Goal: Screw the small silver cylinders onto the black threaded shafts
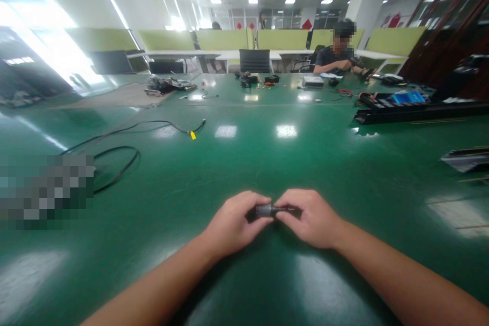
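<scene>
A small dark cylindrical tool [264, 210] with a thin pointed shaft lies level between my hands, low over the green table [171, 163]. My left hand [239, 219] is closed round its thicker grey body, thumb and fingers on either side. My right hand [311, 216] pinches the dark narrow part near the middle, and the thin shaft runs into the hollow of that hand. The fingertips of both hands almost meet. What exactly the tool is cannot be made out.
A black cable [156, 122] with a yellow tag curves across the left side. Black rails [412, 112] lie at the right. Electronic parts [168, 85] sit along the far side, where a person [336, 61] is seated.
</scene>
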Demonstrator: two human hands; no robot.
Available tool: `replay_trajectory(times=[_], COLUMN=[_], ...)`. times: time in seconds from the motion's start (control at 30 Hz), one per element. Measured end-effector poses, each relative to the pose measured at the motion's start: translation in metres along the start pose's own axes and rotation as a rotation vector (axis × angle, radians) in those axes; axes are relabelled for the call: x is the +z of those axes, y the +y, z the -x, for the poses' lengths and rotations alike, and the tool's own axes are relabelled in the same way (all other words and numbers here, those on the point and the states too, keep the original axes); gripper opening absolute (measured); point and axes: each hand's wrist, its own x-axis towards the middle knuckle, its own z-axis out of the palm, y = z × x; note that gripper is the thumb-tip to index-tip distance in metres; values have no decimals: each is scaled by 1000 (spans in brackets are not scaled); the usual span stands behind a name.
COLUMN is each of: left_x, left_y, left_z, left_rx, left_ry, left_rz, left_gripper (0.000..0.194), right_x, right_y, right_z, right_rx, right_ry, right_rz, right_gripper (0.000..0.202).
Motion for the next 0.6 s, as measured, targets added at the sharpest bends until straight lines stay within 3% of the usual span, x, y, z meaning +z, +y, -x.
replay_trajectory(times=[0.6], left_x=[-3], left_y=[0], left_z=[1], left_rx=[-7], left_ry=[11], left_rz=[-13], left_gripper=[23], right_x=[-2], right_y=[1], right_z=[0], right_rx=[6], right_ry=[-3], right_rz=[14], right_gripper=[12])
